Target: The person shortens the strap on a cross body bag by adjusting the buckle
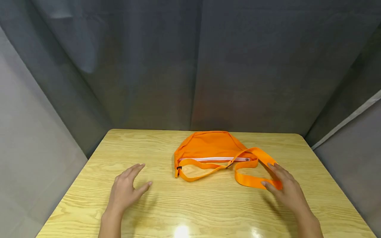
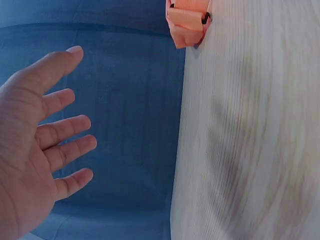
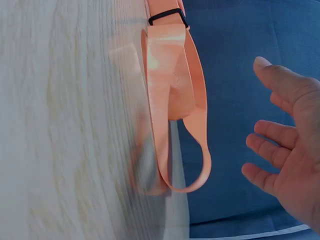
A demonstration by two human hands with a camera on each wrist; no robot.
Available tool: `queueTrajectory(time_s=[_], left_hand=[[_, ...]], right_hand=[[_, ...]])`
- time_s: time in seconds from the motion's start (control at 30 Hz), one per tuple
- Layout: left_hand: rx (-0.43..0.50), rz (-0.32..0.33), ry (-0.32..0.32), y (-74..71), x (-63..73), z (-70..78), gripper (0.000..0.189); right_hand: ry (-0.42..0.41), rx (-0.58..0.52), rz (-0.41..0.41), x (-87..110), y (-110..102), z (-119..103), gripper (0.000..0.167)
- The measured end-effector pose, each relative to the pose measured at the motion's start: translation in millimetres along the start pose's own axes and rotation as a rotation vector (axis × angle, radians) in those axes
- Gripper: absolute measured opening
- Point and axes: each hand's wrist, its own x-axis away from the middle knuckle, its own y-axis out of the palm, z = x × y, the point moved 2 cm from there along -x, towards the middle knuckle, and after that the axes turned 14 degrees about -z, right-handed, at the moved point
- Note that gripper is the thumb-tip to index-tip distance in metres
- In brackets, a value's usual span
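Note:
An orange waist bag (image 1: 212, 144) lies towards the back of the table, with a pale zipper (image 1: 208, 159) along its front. Its orange strap (image 1: 251, 180) runs in loops before the bag and out to the right, through a black slider (image 3: 168, 17). My left hand (image 1: 125, 191) hovers left of the bag, fingers spread and apart from it; the left wrist view shows its palm bare. Over on the right, my right hand (image 1: 287, 191) overlaps the strap's end loop in the head view. From the right wrist, a gap shows between those loose fingers and the strap.
The light wood table (image 1: 190, 208) has rounded back corners. Dark grey curtain (image 1: 154, 66) hangs right behind its back edge. Paler grey panels stand at the left (image 1: 32, 138) and right (image 1: 351, 142) sides.

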Motion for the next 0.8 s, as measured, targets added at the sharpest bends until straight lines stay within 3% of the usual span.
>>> queueTrajectory(time_s=[0.13,0.3,0.57,0.8], left_hand=[[0.107,-0.026,0.013,6.4,-5.1,2.0,0.061],[0.239,-0.082,-0.035,17.9,-9.7,6.1,0.060],[0.403,-0.045,0.000,34.1,-20.8,17.0,0.059],[0.508,-0.050,-0.006,49.5,-30.9,27.0,0.058]], right_hand=[[-0.028,-0.052,0.043,-4.4,4,-2,0.061],[-0.037,-0.098,0.060,-11.0,10,-5,0.059],[-0.040,-0.168,0.066,-19.0,19,-4,0.055],[-0.050,-0.263,0.044,-28.9,27,-5,0.054]])
